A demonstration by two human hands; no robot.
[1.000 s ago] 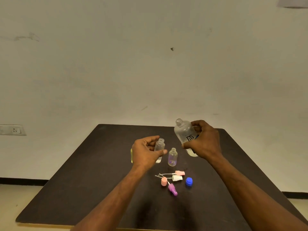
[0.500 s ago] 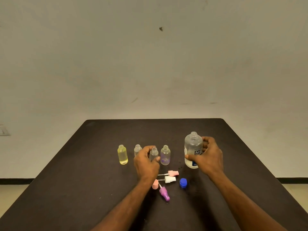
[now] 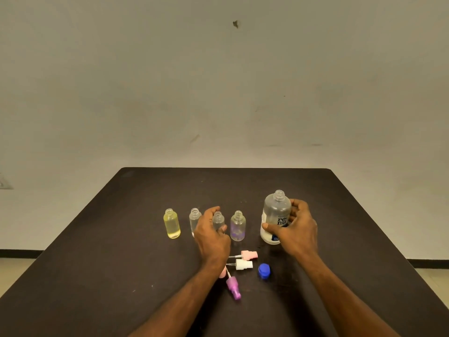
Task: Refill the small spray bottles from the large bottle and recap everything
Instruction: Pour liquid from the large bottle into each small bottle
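Several small uncapped spray bottles stand in a row on the dark table: a yellow one, a clear one, another clear one and a purple-tinted one. My left hand grips the third small bottle as it stands on the table. My right hand holds the large uncapped bottle, upright on the table. Loose spray tops lie in front: pink, white, purple, and one pink piece partly behind my left wrist. The blue cap lies beside them.
A plain wall rises behind the table. A wall socket shows at the far left edge. The table's far edge lies well beyond the bottles.
Both hands came down: the large bottle was tilted in the air and now stands upright on the table, and the small clear bottle was set into the row. The camera tilted down.
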